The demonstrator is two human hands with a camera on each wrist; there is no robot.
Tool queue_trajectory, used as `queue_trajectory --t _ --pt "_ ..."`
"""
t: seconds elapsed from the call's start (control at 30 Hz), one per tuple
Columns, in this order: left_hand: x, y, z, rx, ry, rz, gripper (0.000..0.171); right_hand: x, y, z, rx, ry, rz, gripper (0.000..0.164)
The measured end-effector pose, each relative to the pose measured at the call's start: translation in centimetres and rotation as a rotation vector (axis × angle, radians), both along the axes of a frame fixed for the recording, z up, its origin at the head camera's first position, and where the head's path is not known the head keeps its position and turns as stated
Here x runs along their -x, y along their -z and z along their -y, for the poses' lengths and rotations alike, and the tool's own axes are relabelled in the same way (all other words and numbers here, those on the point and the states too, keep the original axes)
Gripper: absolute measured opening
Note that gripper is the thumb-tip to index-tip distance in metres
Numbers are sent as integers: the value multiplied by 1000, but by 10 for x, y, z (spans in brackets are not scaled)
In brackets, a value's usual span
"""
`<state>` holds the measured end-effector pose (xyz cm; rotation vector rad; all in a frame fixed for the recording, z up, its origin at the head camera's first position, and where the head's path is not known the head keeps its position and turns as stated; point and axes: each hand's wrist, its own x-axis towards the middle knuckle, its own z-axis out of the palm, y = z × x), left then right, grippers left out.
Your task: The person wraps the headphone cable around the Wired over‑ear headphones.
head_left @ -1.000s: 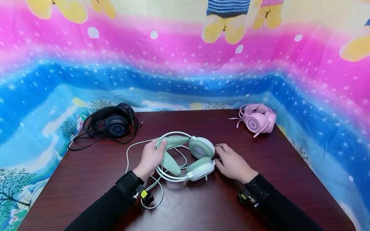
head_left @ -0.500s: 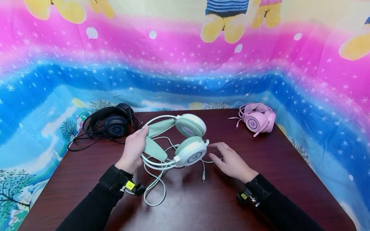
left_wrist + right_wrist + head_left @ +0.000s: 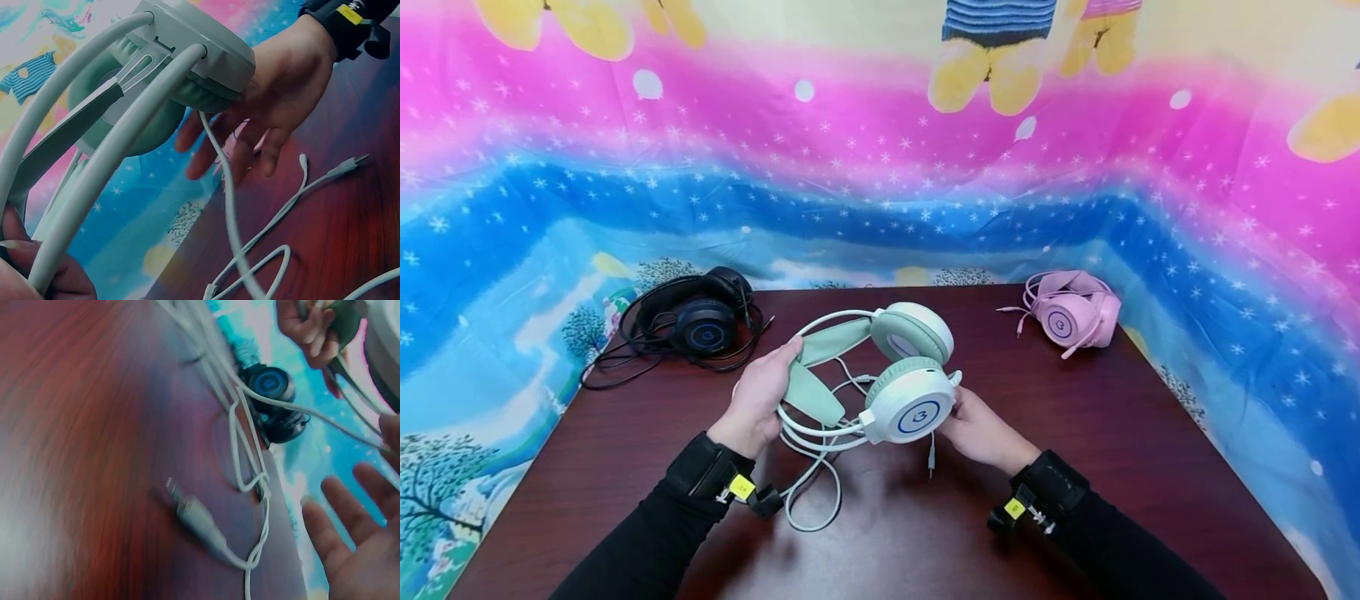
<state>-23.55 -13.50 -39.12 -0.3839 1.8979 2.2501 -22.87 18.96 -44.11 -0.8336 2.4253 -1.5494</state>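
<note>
White headphones [image 3: 913, 408] with pale green cushions are held up over the table, ear cups to the right. My left hand [image 3: 758, 398] grips the headband, fingers and thumb curled round its bars in the left wrist view. Beside the lower ear cup is my right hand [image 3: 983, 429], partly hidden behind it. The left wrist view shows the right hand's fingers [image 3: 269, 156] extended and spread, at the ear cup's edge. A pale cable [image 3: 230, 194] hangs from the cup, and its plug [image 3: 200, 520] appears near the tabletop in the right wrist view.
Black headphones [image 3: 706, 327] with a coiled cord lie at the back left of the dark wooden table [image 3: 880, 542]. Pink headphones [image 3: 1063, 321] sit at the back right. A patterned cloth [image 3: 850, 183] rises behind the table and along its sides.
My left hand has lifted the white headphones and brought them left, then slightly back right. My right hand dropped away from the ear cups, then came back in beside the lower one.
</note>
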Motion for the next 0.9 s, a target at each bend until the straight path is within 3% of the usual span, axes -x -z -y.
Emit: queue_trajectory --t 0.13,0.3,0.4,0.57,0.67,0.8,0.9 --pt "1 -1 -1 -40 -24 20 43 1 -1 0 50 56 28 27" --pt "4 -1 -3 -120 -52 68 32 -1 0 5 177 163 137 35" --pt "5 1 -6 -158 -45 90 33 -4 3 11 213 177 198 30" --pt "2 3 -10 -108 -16 90 51 -10 7 19 171 132 255 34" --pt "-1 3 -11 -60 -10 79 62 -11 9 21 137 150 259 40" --pt "-1 1 -11 -28 23 29 57 -9 8 20 91 179 234 45" --pt "2 0 -11 -63 94 -32 50 -7 8 18 74 195 215 44"
